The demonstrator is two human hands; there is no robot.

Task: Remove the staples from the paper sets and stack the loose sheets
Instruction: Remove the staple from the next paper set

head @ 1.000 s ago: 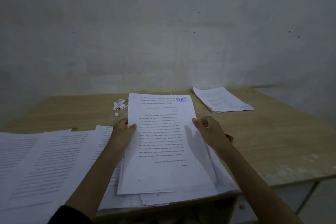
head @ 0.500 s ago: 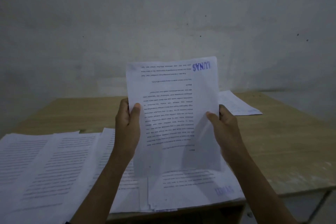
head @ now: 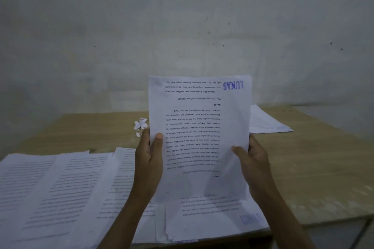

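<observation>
While I have only the head view to go on, it shows enough: the paper set [head: 199, 137] stands upright in the middle of the frame, lifted clear of the table [head: 307, 172], its text and blue stamp upside down to me. The left hand [head: 148, 159] clamps its left edge, thumb on the front face; the right hand [head: 253, 166] pinches the right edge. The hands are apart, one on each side.

I see no staple, and I cannot tell how many sheets are in the grip. My worry is a torn corner if a staple gets yanked out, and the paper scraps [head: 141, 123] at left of centre hint at that. The near pile [head: 212, 216] at the lower middle sits ragged at the table's front edge, so a careless set-down could push sheets off.

Counted: two hands, one held set, one near pile, one far stack [head: 269, 123] at right of centre, a left spread [head: 52, 188] showing at least three pages, and roughly four scraps.
</observation>
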